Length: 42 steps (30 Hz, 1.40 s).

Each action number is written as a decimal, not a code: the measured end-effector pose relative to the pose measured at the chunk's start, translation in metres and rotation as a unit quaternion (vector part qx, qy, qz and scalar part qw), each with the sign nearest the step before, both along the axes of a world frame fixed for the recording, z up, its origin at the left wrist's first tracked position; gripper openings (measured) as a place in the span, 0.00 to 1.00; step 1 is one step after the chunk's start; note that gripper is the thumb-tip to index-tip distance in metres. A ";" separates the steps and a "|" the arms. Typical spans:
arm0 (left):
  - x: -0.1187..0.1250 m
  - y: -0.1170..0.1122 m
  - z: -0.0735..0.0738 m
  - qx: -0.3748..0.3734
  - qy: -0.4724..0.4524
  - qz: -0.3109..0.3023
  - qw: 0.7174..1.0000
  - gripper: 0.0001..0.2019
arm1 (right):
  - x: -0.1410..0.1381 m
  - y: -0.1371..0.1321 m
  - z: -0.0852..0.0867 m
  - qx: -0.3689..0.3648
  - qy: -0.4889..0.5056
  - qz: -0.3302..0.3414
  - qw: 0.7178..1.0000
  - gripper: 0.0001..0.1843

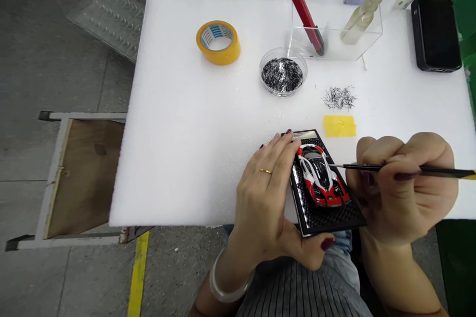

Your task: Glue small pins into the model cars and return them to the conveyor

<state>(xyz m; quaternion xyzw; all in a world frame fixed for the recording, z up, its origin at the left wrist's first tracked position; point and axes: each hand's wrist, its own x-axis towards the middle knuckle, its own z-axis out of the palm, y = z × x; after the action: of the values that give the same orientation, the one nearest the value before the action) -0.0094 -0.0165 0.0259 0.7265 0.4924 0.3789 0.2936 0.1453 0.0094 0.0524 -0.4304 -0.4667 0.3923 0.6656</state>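
A small red, white and black model car (320, 176) sits on a black display base (327, 215) at the near edge of the white foam board (186, 124). My left hand (269, 198) grips the base from the left, thumb under its near corner. My right hand (403, 185) is closed on a thin black brush (394, 168), and the brush tip touches the car's roof. A round clear dish of tiny black pins (283, 72) stands behind the car. A loose pile of the same pins (339, 97) lies to its right, above a yellow tape strip (339, 126).
A yellow tape roll (218, 42) lies at the back left of the board. A clear box (334, 29) holds a red-handled tool (301, 7) and a small bottle (361, 17). A black phone (436, 33) lies at the far right. A wooden stool (80, 178) stands left, on the floor.
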 end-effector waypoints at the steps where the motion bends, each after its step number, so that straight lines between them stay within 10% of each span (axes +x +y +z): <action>1: 0.000 0.000 0.000 0.002 -0.001 0.001 1.000 0.45 | 0.000 0.000 -0.001 -0.005 -0.005 -0.006 1.000 0.10; 42: 0.003 -0.001 -0.012 0.055 -0.025 0.025 0.998 0.47 | -0.007 0.000 -0.008 0.008 0.056 0.004 0.998 0.11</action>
<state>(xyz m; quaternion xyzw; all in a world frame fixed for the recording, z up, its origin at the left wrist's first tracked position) -0.0067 -0.0173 0.0134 0.7191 0.4814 0.4309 0.2558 0.1381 0.0095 0.0448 -0.4008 -0.4334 0.4146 0.6925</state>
